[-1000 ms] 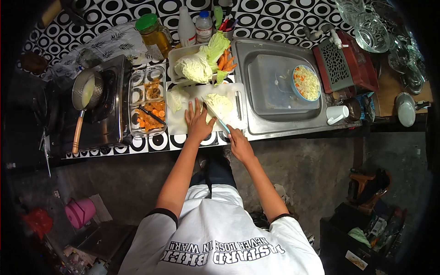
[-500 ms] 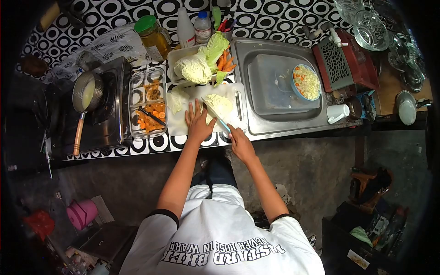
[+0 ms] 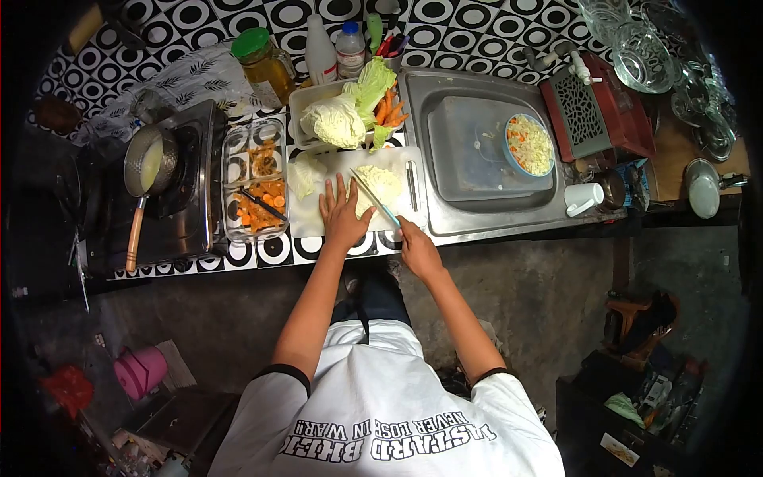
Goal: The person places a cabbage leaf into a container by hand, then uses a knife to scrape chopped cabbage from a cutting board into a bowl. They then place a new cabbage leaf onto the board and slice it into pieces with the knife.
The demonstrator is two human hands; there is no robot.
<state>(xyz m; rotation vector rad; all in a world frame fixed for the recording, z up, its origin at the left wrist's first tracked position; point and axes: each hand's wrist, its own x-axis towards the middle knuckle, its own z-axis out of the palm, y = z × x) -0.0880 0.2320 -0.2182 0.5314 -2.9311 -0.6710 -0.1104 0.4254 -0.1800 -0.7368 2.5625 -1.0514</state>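
A white cutting board (image 3: pixel 308 221) lies on the tiled counter with pale chopped cabbage (image 3: pixel 381 185) on it. My right hand (image 3: pixel 415 245) is closed round the light blue handle of a knife (image 3: pixel 377 200), whose blade slants up and left along the cabbage's left side. Fingers spread, my left hand (image 3: pixel 343 215) presses down just left of the blade, partly on the board and against cabbage. A cabbage leaf (image 3: pixel 304 175) rests at the board's upper left. Near the right edge of the board lies a thin metal utensil (image 3: pixel 412 184).
Behind the board, a tray (image 3: pixel 299 103) holds a cabbage head (image 3: pixel 335 122) and carrots (image 3: pixel 390 108). Left are glass containers (image 3: pixel 228 208) with carrot pieces and a pan (image 3: pixel 149 163) on the stove. A bowl of chopped vegetables (image 3: pixel 529 145) stands on a lid in the sink (image 3: pixel 477 225).
The knife and both hands have hardly moved; the blade sits slightly more upright against the cabbage. The whole view has shifted by a few pixels.
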